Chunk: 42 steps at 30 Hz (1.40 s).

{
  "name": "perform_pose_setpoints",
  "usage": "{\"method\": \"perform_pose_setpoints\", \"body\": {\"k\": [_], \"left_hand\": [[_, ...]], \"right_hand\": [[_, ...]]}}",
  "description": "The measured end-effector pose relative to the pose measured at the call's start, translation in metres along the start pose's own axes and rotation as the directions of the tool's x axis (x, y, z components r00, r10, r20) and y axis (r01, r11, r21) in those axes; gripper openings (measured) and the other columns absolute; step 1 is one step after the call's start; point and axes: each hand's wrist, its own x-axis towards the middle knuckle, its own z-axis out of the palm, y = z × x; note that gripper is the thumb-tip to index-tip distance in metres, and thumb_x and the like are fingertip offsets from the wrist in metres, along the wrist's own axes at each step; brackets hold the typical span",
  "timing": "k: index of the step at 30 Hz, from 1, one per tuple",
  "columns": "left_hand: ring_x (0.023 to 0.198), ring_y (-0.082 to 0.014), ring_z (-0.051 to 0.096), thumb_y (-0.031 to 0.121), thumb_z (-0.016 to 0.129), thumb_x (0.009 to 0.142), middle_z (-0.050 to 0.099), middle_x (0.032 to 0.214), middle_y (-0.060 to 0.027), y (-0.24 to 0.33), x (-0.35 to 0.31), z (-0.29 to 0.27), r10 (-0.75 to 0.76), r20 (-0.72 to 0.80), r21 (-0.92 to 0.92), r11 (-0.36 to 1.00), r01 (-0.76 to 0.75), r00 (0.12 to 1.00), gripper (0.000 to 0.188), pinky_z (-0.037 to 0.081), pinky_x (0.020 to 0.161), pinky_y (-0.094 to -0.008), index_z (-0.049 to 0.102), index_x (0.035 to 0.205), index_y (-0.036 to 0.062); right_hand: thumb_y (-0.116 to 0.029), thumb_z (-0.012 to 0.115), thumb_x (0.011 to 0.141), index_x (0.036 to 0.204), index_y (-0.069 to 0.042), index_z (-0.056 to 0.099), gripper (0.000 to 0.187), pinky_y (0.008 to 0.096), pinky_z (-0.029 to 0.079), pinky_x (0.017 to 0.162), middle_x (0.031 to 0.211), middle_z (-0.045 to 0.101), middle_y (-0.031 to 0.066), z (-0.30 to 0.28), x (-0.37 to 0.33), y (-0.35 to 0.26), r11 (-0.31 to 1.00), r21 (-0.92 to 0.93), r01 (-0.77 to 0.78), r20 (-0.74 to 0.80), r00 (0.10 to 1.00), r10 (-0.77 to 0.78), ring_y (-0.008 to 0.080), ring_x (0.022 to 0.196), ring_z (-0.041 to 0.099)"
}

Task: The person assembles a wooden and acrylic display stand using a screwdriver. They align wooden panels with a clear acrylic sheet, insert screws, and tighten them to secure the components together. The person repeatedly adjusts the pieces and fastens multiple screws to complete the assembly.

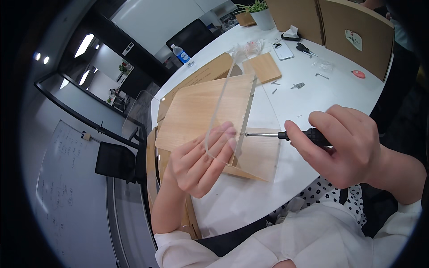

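My right hand (346, 145) is wrapped round the black handle of a screwdriver (316, 136). Its metal shaft points left, and the tip meets the edge of a light wooden board (201, 100) at a small screw. Against that edge stands a clear plastic panel (216, 111) with rounded corners. My left hand (199, 163) grips the board near its lower right corner, the fingers pressed together and partly seen through the clear panel. Another wooden piece (257, 154) shows behind the panel, under the screwdriver. The left thumb is hidden.
On the white round table (339, 96) lie loose screws (298, 85), a hex key (322, 76), a red oval tool (358, 73), a small wooden board (263, 68), a phone (283, 51) and another black-handled screwdriver (305, 49). Cardboard (196, 78) lies left; cardboard panels (357, 38) stand at the back.
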Motion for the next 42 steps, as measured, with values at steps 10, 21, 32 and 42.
{"method": "perform_pose_setpoints", "body": {"k": [10,21,32,42], "left_hand": [[0.096,-0.0359,0.074,-0.007,0.061,0.078,0.073,0.094,-0.0245,0.0,0.002,0.001,0.008,0.002,0.017,1.0,-0.008,1.0,0.023,0.062,0.08,-0.0359,0.069,0.098,-0.0142],[0.096,-0.0344,0.074,0.001,0.073,0.082,0.074,0.096,-0.0232,0.001,0.0,0.0,-0.012,0.026,0.025,1.0,0.012,1.0,0.023,0.063,0.078,-0.0354,0.067,0.101,-0.0112],[0.096,-0.0342,0.074,0.005,0.078,0.085,0.074,0.096,-0.0243,-0.002,0.001,-0.001,-0.007,0.044,0.01,1.0,0.006,0.999,0.026,0.064,0.075,-0.0359,0.066,0.102,-0.0109],[0.098,-0.0369,0.074,-0.006,0.062,0.078,0.073,0.097,-0.0244,-0.003,-0.004,0.004,-0.015,0.037,0.005,1.0,0.015,0.999,0.026,0.061,0.079,-0.0354,0.069,0.102,-0.014]], "right_hand": [[-0.002,0.069,0.082,0.091,0.005,0.072,0.012,0.0275,0.037,0.045,0.066,0.052,0.0045,-0.001,0.004,-0.009,0.9,0.298,-0.317,0.135,0.948,0.289,0.0138,0.05,0.045],[-0.011,0.063,0.096,0.104,0.002,0.053,0.018,0.0251,0.043,0.063,0.072,0.054,0.0047,-0.018,0.022,0.003,0.182,0.417,-0.891,0.747,0.45,0.49,0.0118,0.065,0.05],[-0.003,0.068,0.078,0.08,-0.001,0.067,0.003,0.0226,0.035,0.045,0.059,0.043,0.0006,0.016,-0.007,0.006,0.996,-0.065,0.068,-0.043,0.997,-0.071,0.0114,0.049,0.045],[-0.011,0.059,0.099,0.085,0.002,0.061,0.02,0.0252,0.035,0.05,0.07,0.048,0.0005,-0.006,0.023,0.016,-0.255,0.336,-0.907,0.913,0.248,0.323,0.0082,0.06,0.045]]}}
